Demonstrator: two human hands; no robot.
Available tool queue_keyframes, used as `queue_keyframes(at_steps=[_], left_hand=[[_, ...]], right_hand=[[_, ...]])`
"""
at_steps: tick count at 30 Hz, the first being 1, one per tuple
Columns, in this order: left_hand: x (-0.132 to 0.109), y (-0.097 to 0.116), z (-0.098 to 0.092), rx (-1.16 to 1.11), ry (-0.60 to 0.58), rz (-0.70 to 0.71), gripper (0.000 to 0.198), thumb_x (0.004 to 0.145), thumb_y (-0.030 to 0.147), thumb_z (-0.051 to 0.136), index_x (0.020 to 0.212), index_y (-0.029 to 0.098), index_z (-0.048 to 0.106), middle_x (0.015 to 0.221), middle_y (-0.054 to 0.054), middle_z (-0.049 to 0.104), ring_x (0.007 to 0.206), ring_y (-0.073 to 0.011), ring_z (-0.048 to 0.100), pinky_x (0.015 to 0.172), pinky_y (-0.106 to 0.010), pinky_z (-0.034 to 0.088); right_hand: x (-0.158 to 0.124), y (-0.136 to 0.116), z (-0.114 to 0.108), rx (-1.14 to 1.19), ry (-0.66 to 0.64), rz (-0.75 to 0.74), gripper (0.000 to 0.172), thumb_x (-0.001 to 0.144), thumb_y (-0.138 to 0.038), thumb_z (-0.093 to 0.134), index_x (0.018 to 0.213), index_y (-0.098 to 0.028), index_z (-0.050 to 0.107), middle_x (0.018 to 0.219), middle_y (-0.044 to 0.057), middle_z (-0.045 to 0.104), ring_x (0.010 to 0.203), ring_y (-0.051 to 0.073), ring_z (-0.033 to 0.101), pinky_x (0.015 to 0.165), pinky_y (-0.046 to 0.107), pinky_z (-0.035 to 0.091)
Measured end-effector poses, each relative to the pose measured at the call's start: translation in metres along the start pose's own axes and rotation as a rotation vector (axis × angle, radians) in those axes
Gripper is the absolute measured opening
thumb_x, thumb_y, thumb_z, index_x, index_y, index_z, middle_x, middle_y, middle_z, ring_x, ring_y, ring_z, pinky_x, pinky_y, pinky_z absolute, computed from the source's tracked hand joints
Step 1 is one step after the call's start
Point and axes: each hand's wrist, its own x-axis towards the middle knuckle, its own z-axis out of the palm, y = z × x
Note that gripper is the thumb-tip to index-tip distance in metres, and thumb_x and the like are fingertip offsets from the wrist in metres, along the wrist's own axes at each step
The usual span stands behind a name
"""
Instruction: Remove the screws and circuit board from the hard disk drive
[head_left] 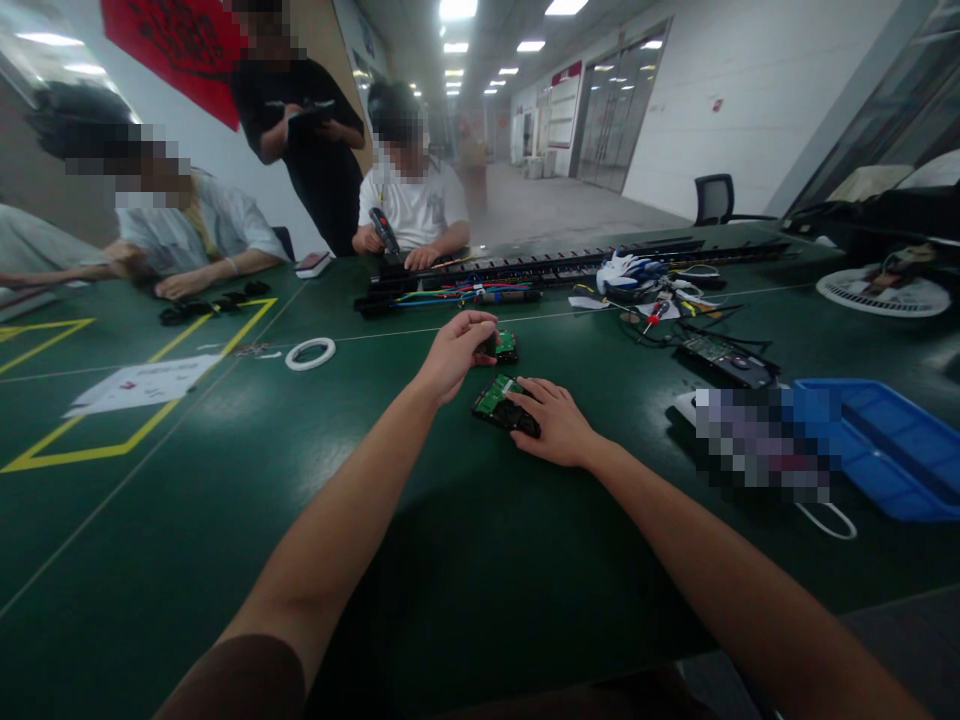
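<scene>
On the green table (225, 470) lies a hard drive with a green circuit board (496, 397) facing up. My right hand (551, 422) rests on its near right end, fingers curled over the edge, holding it down. My left hand (455, 352) is raised just behind it, fingers pinched on a small dark object that I cannot make out. Right behind that hand sits a second small green board (507, 346).
A blue tray (892, 450) stands at the right, a white tape ring (310, 353) and papers (142, 383) at the left inside yellow floor-tape lines. Cables, a long black rack (570, 265) and tools lie across the far side. Three people are beyond the table, one holding an electric screwdriver (384, 230).
</scene>
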Motion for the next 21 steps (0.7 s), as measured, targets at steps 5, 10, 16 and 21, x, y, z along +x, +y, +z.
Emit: queue_keyframes(at_steps=[5,10,16,21], left_hand=[[-0.0004,-0.0005,0.0002,-0.025,-0.001,0.006,0.012,0.092,0.026,0.069,0.100,0.020,0.062,0.092,-0.004,0.070,0.088,-0.0176,0.071,0.066,-0.027,0.060],[-0.0004,-0.0001,0.0001,-0.037,0.010,-0.002,0.012,0.092,0.025,0.066,0.102,0.021,0.060,0.093,-0.005,0.071,0.091,-0.0192,0.072,0.067,-0.028,0.061],[0.0001,0.0007,0.0008,-0.023,0.004,-0.001,0.010,0.090,0.025,0.067,0.098,0.020,0.066,0.095,-0.005,0.070,0.085,-0.0178,0.068,0.062,-0.026,0.059],[0.0017,-0.0014,-0.0002,-0.012,0.015,0.049,0.010,0.088,0.025,0.069,0.096,0.020,0.071,0.097,-0.004,0.069,0.086,-0.0159,0.066,0.063,-0.023,0.056]], right_hand=[[0.0000,-0.0005,-0.0001,0.000,0.001,0.002,0.070,0.092,-0.051,0.064,0.155,-0.023,0.053,0.167,0.014,0.042,0.153,0.039,0.035,0.120,0.059,0.031],[0.0000,-0.0012,-0.0005,0.006,-0.002,0.005,0.071,0.091,-0.050,0.064,0.156,-0.022,0.053,0.167,0.015,0.043,0.152,0.039,0.036,0.120,0.058,0.030],[0.0001,-0.0006,-0.0014,0.007,-0.008,0.005,0.071,0.092,-0.051,0.063,0.156,-0.022,0.053,0.167,0.015,0.042,0.153,0.039,0.035,0.121,0.058,0.029],[0.0001,0.0001,-0.0014,0.006,-0.008,0.004,0.070,0.092,-0.052,0.063,0.156,-0.023,0.053,0.167,0.014,0.042,0.153,0.039,0.035,0.121,0.058,0.029]])
